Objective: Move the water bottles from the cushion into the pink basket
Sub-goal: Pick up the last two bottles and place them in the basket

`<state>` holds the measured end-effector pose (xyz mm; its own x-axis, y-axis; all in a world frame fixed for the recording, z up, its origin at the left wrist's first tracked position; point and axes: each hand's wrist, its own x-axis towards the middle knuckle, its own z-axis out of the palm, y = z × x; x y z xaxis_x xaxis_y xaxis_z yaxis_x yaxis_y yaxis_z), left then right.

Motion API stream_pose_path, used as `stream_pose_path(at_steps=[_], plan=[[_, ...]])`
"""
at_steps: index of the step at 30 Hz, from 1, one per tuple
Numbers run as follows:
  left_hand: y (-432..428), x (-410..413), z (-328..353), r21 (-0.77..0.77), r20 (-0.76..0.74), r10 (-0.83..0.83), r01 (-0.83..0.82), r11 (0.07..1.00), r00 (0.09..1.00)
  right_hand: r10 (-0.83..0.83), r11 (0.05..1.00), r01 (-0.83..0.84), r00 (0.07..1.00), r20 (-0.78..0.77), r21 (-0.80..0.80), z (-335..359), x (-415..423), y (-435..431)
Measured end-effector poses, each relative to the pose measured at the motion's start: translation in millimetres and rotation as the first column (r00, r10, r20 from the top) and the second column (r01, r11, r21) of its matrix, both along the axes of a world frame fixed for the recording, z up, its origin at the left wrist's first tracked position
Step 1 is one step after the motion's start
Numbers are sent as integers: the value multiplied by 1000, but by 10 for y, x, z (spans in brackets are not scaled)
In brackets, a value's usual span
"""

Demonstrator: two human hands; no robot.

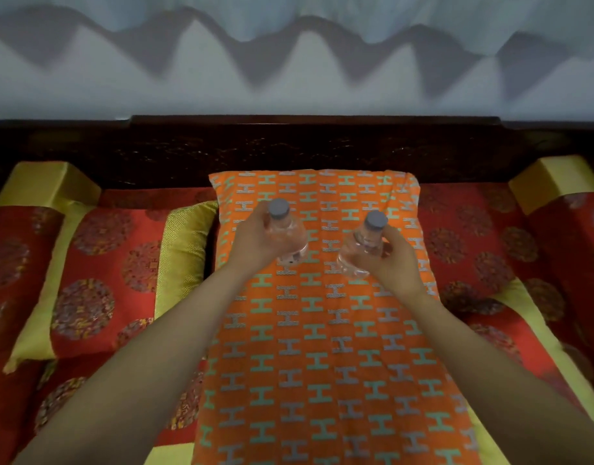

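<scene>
Clear plastic bottles; glossy woven cloth cushion.

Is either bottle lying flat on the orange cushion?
No, both are held with caps up: the left hand grips the left bottle and the right hand grips the right bottle.

Left hand, right hand, fingers curled
</scene>
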<state>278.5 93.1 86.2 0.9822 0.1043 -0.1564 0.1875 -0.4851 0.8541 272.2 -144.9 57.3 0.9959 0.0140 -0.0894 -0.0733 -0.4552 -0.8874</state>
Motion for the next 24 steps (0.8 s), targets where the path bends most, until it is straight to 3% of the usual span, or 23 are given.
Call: stream_pose_path(at_steps=[12, 24], plan=[[-150, -477, 417, -62, 248, -104, 123, 990, 963, -259, 966, 253, 948, 183, 53, 703, -788, -686], [-1772, -881, 1131, -38, 381, -370, 415, 909, 847, -454, 879, 477, 846, 278, -18, 1463, -2254, -2288]])
